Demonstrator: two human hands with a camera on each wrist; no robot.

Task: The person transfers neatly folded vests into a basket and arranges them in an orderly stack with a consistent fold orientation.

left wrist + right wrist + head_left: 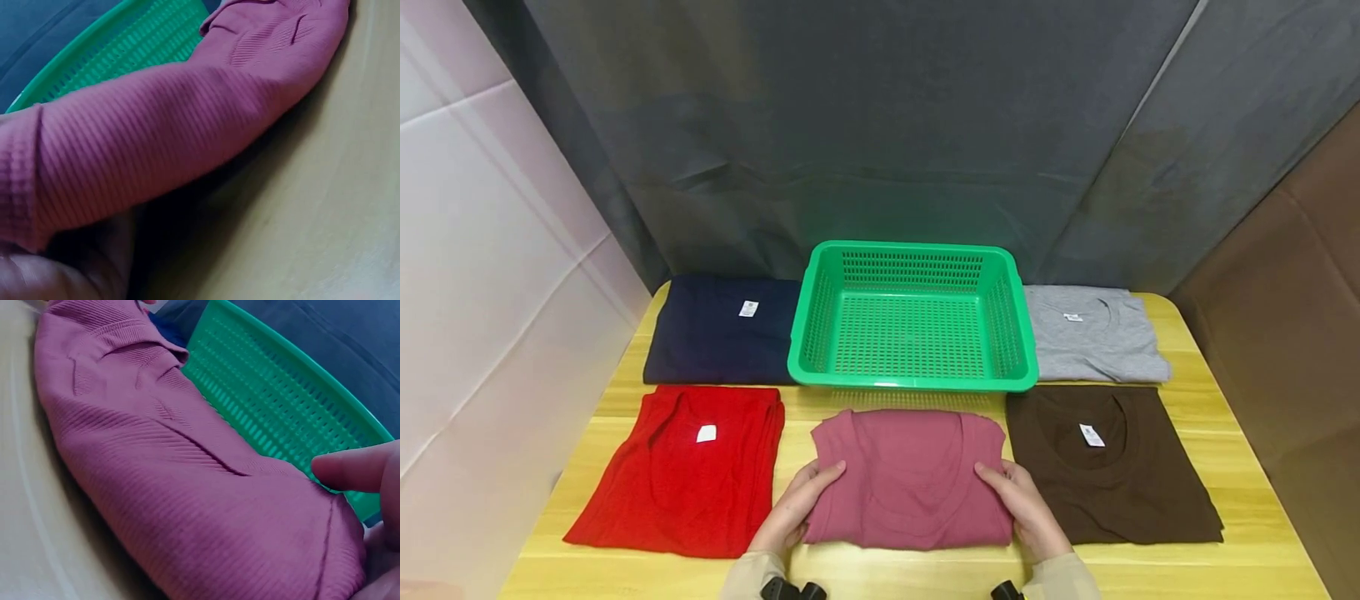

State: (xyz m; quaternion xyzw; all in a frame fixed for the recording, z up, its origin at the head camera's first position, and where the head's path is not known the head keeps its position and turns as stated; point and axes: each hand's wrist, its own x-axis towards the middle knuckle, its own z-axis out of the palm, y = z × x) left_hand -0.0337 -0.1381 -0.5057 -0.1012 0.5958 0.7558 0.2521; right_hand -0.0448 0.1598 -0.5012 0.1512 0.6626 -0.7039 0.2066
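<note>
- Pink shirt [910,479] lies folded at the tabletop's [1240,467] front edge, between a red shirt [681,471] and a brown shirt [1108,462].
- Left hand [797,500] and right hand [1026,504] each hold one side, grip curled round the fabric.
- Green basket [913,312] sits just behind.

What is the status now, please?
Left hand and right hand grip the folded pink shirt by its sides. Shirt on table. Green basket behind, nothing between.
</note>
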